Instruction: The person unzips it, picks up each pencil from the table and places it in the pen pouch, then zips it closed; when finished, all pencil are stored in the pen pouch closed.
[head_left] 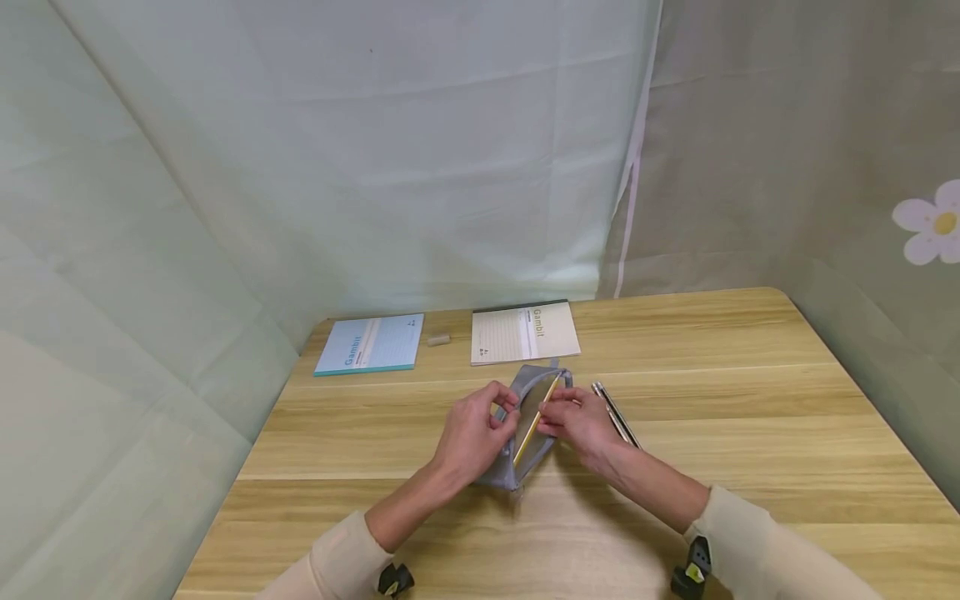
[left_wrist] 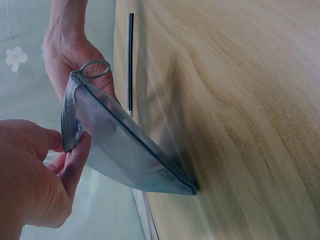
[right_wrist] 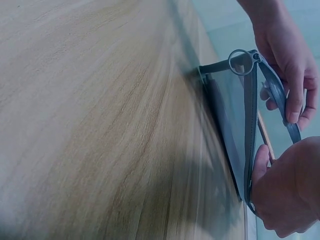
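A grey mesh zip pouch stands on the table, its top spread apart. My left hand pinches the left edge of its opening between thumb and fingers, clearly seen in the left wrist view. Inside the opening lies a yellow pencil, slanting from the far end to the near end. My right hand holds the pencil with thumb and fingers beside the pouch's right edge; the exact grip is partly hidden. A metal ring hangs at the pouch's near end.
Dark slim pens or pencils lie right of the pouch, partly behind my right hand. Farther back lie a blue notebook, a small eraser-like block and a cream notebook. Curtains hang behind the wooden table.
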